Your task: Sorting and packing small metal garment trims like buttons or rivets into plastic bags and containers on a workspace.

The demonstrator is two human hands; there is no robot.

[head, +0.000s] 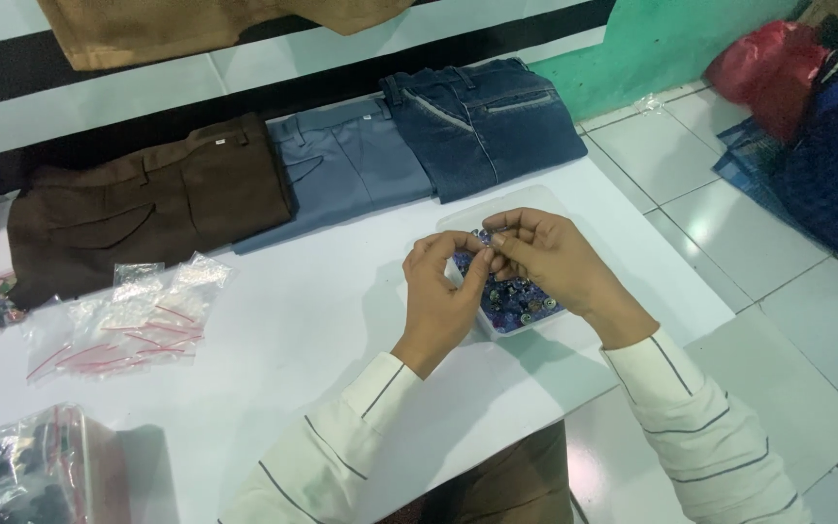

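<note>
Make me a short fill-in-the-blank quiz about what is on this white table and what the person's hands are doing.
1. Both hands, left hand and right hand, meet above a small tray full of ____.
2. Three folded trousers lie in a row: brown trousers, grey trousers and, at the right end, ____ denim jeans.
3. The empty clear bags have ____ seal strips.

Missing words: buttons; blue; red

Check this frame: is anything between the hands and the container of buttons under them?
Nothing visible. Both the left hand and right hand meet fingertip to fingertip directly over the clear container of buttons, which sits uncovered on the white table.
</note>
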